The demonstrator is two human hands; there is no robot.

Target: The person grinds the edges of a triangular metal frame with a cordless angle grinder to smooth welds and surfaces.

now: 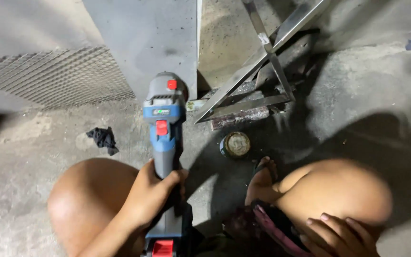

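Left hand (151, 197) closed around blue-grey grinder (164, 138), held above concrete floor (20, 157), nose toward grey metal sheet (143, 43). Right hand (341, 235) rests loosely on knee, holding nothing. Round tin (236, 144) near foot.

One angle grinder (163, 128), one round tin (235, 144), one black rag (102, 139), one mesh sheet (53, 78), two hands (149, 196).

A small dark rectangular label (161, 112) sits on the grinder's (164, 123) blue body (text unreadable). A small pale tag (263, 38) clings to a metal bar (267, 47).
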